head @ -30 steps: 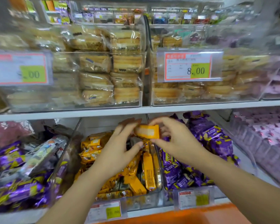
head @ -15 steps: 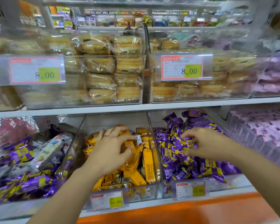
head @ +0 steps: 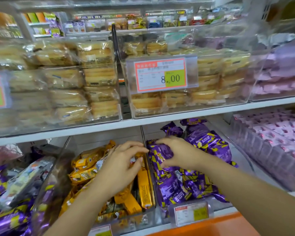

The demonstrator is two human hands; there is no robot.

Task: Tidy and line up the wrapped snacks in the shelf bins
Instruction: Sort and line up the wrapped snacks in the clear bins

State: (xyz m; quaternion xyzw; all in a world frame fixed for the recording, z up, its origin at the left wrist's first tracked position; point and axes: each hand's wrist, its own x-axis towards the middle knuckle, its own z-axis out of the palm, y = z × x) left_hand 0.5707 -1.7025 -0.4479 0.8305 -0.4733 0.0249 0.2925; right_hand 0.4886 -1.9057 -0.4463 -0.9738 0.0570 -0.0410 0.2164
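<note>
Head: right fingers (head: 163, 141) around purple snack (head: 160, 152)

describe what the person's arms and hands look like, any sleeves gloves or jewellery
Both arms are bare: the left forearm and right forearm show no sleeve up to the picture's edge. The left hand and right hand wear no gloves. No ring, watch or bracelet shows on either. The nails look short; the picture is too soft to tell any polish.

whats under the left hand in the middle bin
Yellow wrapped snacks fill the bin around and under the left hand, whose fingertips pinch one. The hand covers those directly beneath its palm, so how they lie cannot be seen.
</note>
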